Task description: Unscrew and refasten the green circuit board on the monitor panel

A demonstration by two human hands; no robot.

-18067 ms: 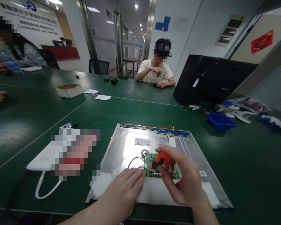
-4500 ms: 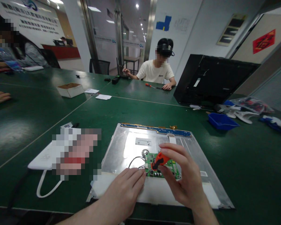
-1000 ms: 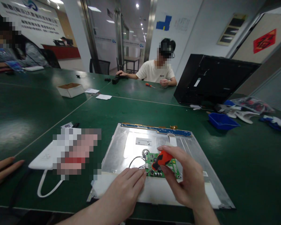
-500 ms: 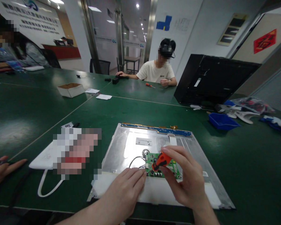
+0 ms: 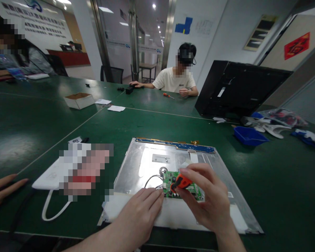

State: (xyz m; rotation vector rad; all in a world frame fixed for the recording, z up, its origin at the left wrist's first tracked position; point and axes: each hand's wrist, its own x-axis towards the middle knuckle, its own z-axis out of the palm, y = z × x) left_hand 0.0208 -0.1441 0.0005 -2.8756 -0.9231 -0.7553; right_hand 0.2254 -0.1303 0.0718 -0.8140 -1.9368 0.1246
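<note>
An orange-and-black screwdriver [image 5: 183, 181] is pinched by its handle between the thumb and fingers of my right hand [image 5: 211, 197]. It leans over a green circuit board [image 5: 168, 175], its handle's lower end toward the board's left part; the tip is hidden. My left hand [image 5: 141, 215] has its fingers pressed together, fingertips against the board's lower left edge beside thin dark wires [image 5: 150, 179]. Beneath lies the silver metal back of a display panel [image 5: 143, 157], with a blue circuit strip [image 5: 162, 142] along its far edge and a white strip across its near side.
Left of the panel lies a white device [image 5: 48, 178] with a looped cable. Another person's hand [image 5: 5, 189] rests at the left edge. A cardboard box [image 5: 80, 101], blue tray [image 5: 249, 136] and black monitor housing [image 5: 241, 91] stand farther back. A co-worker [image 5: 175, 78] sits opposite.
The screwdriver handle has turned and tilted slightly in my right hand, whose fingers have shifted a little. My left hand stays put. The other person's hand at the left has moved slightly.
</note>
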